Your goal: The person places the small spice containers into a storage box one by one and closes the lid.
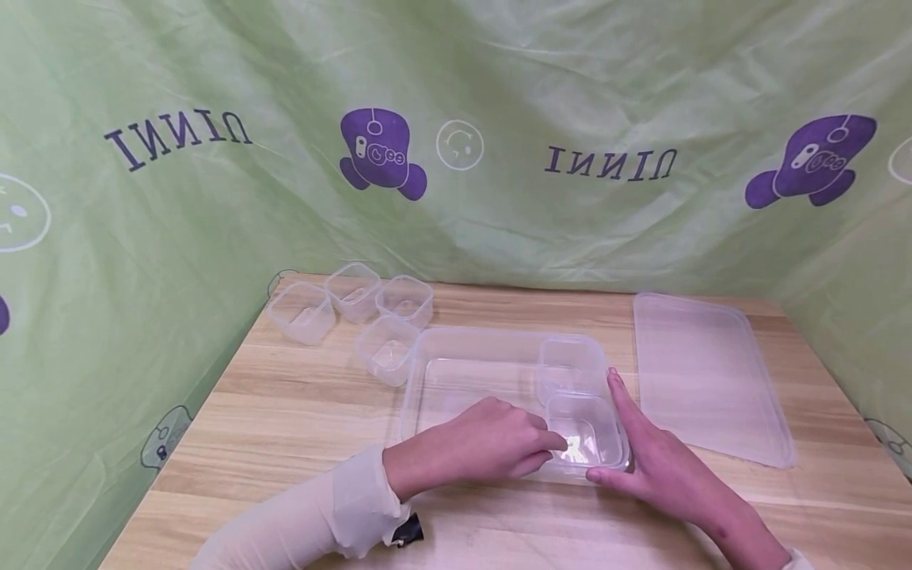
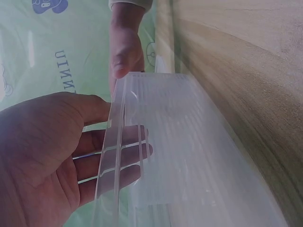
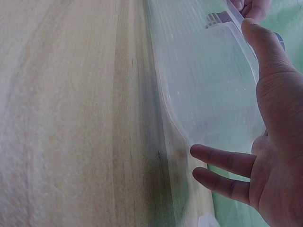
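In the head view, a clear rectangular plastic box (image 1: 492, 342) holds two small clear square containers along its right end: the near container (image 1: 602, 416) and the far container (image 1: 566, 348). My left hand (image 1: 492, 443) reaches over the box's front wall and pinches the near container's left edge; its other fingers (image 2: 135, 153) show through the wall in the left wrist view. The right hand (image 1: 666, 467) spans the box's near right corner, thumb at the front rim and straight index along the right side. Two more fingers (image 3: 222, 158) lie extended at the end wall.
Several more small clear containers (image 1: 302, 313) stand grouped at the back left, one close against the box. A flat translucent lid (image 1: 712, 380) lies on the wooden table (image 1: 299, 404) to the right. Green printed cloth (image 1: 499, 229) hangs around the table.
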The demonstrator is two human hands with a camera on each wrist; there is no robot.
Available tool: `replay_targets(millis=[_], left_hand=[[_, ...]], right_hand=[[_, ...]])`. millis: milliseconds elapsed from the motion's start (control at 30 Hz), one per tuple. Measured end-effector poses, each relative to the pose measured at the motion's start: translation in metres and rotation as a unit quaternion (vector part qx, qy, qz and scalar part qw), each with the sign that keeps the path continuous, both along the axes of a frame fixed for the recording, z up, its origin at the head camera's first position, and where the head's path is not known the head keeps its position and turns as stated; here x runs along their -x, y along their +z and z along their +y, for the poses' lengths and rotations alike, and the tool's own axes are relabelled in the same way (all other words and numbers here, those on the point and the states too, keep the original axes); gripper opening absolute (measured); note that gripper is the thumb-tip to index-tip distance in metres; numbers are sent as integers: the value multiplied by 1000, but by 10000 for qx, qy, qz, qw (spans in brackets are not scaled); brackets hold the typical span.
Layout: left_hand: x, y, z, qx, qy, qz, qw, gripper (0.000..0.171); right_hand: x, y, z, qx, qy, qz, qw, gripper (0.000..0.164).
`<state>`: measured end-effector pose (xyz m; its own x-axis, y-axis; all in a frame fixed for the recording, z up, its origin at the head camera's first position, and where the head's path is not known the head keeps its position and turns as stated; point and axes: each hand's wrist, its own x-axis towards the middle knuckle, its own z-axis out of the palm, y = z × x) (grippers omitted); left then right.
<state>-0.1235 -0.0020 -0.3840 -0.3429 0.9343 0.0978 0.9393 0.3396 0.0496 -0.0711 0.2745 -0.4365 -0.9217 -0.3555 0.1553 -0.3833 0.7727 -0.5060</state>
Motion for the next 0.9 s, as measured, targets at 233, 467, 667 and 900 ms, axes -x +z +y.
replay_targets(millis=[233,467,667,900], left_hand=[[-1,-1,1,69,30,141,9999,15],[-1,3,-1,137,53,93,9998,19],[1,9,-8,-5,161,-51,9999,30],[5,15,-17,-336,265,42,9991,29]], right_hand=[[-1,-1,0,-16,-31,-68,10000,124],[-1,-2,0,-16,-50,-97,9999,124],[-1,-2,0,-10,-50,-94,9999,124],[0,-1,0,-8,-49,-88,9999,124]])
